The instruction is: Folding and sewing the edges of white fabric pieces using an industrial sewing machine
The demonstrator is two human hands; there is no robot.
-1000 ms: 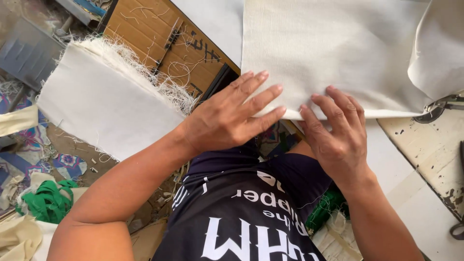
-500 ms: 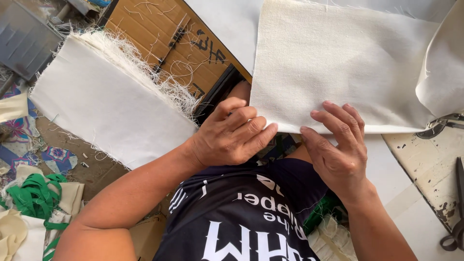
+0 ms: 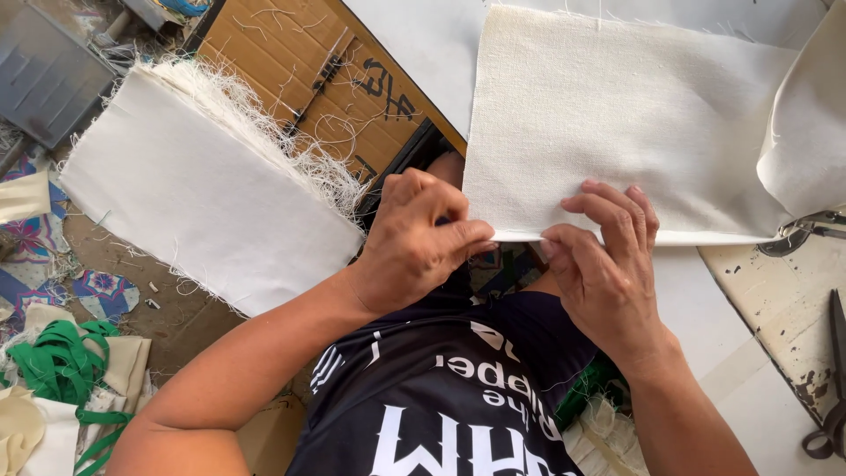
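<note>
A folded piece of cream canvas fabric [image 3: 617,123] lies on the white worktable [image 3: 423,35] in front of me. My left hand [image 3: 419,242] pinches the near folded edge of this fabric at its left corner, fingers curled. My right hand [image 3: 604,264] grips the same near edge a little to the right, thumb under and fingers on top. Both hands sit close together above my dark printed shirt [image 3: 441,397].
A stack of frayed cream fabric pieces [image 3: 198,189] lies on a cardboard box [image 3: 308,70] to my left. Green straps [image 3: 57,366] lie on the floor at lower left. Scissors [image 3: 828,379] rest at the table's right edge, and more cream cloth [image 3: 806,132] hangs at right.
My left hand went from lying flat on the fabric to curling and pinching its near edge. My right hand shifted left along that edge, and the fabric sits nearer to me.
</note>
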